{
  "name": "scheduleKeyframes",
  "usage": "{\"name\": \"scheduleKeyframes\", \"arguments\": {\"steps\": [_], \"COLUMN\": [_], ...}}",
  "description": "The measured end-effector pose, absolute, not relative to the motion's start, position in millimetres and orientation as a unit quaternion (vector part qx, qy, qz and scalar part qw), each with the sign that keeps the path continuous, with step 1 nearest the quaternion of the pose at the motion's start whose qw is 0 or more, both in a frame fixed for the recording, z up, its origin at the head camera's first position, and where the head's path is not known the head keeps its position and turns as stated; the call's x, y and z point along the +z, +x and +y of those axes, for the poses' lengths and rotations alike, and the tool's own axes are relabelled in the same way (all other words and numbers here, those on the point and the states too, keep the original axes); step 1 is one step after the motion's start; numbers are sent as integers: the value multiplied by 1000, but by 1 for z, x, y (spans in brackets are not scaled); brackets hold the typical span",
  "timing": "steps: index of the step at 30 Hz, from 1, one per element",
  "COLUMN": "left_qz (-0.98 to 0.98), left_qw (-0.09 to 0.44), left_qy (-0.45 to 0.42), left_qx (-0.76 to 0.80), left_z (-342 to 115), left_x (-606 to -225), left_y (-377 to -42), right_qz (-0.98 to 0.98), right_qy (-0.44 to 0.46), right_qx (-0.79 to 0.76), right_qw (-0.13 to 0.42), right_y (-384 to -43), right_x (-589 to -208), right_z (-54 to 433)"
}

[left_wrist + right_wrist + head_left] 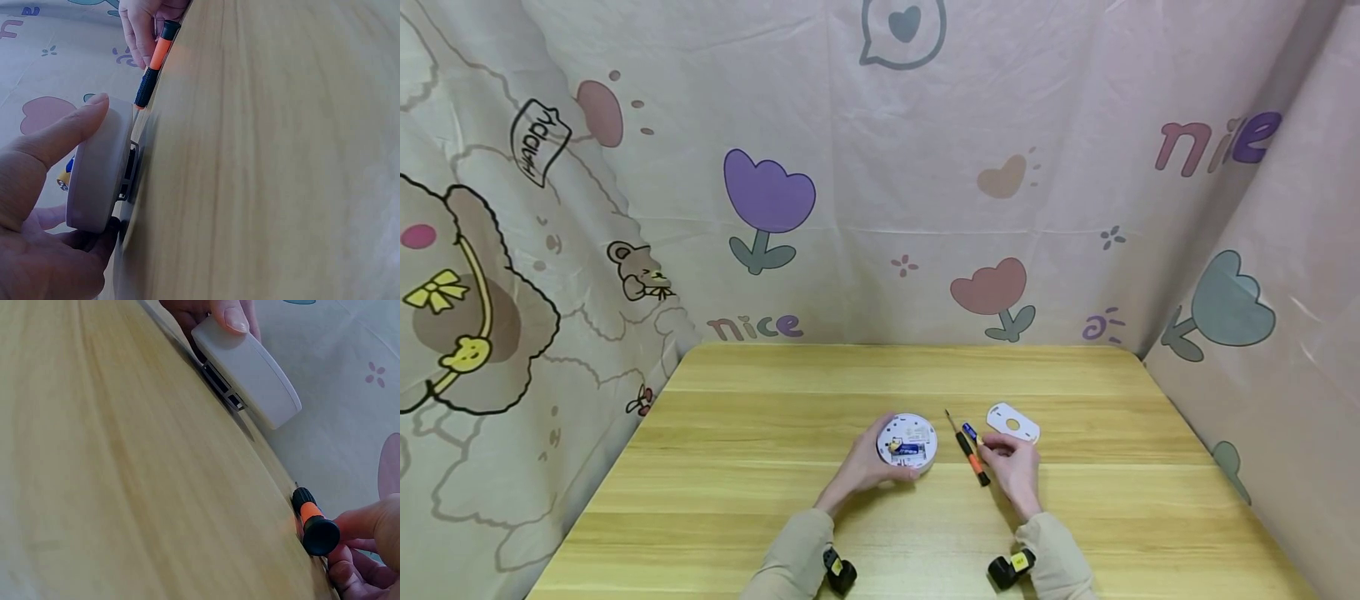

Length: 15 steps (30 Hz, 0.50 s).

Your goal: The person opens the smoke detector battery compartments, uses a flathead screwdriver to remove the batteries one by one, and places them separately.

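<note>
My left hand (867, 461) grips a round white smoke detector (917, 429) by its rim, thumb on the near side and fingers round the far side. Its back faces up, and a blue-and-yellow battery (907, 448) lies in its compartment. In the left wrist view that battery's end (64, 178) sticks up past the rim. Farther right, my right hand (1017, 471) pinches the end of a second blue-and-yellow battery (970, 432) close to the table. Beside it lies a screwdriver (973, 460) with a black and orange handle. The right wrist view hides this battery.
A white oblong mounting plate (1002, 414) with a round hole lies just beyond my right hand. The wooden table (737, 433) ends at a printed curtain (865, 292) at the back, with more curtain along both sides.
</note>
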<state>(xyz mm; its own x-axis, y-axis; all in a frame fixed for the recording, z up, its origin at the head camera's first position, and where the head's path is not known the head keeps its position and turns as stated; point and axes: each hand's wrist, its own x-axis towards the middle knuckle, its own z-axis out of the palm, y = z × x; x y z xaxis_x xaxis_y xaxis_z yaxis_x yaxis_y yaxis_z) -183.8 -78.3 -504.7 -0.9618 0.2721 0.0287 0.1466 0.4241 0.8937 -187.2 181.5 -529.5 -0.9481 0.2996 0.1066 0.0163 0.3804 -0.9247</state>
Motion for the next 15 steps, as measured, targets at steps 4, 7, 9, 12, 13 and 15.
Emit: {"name": "scheduleKeyframes", "arguments": {"steps": [4,7,9,12,13,15], "left_qz": [841,840,839,838,839,839], "left_qw": [62,63,64,62,63,62], "left_qy": [125,126,124,126,124,125], "left_qx": [523,524,526,528,526,525], "left_z": [-79,-79,-79,-79,-79,-79], "left_x": [-505,-504,-505,-505,-505,-505], "left_y": [-185,-185,-184,-184,-184,-183], "right_qz": [-823,-826,-828,-830,-830,-829], "right_qy": [-95,-93,-90,-85,-84,-83], "right_qx": [545,542,538,535,535,535], "right_qw": [124,126,130,135,136,139], "right_y": [-187,-187,-187,-187,-187,-187], "right_x": [-530,-530,-531,-531,-531,-531], "right_z": [182,182,182,182,183,182]}}
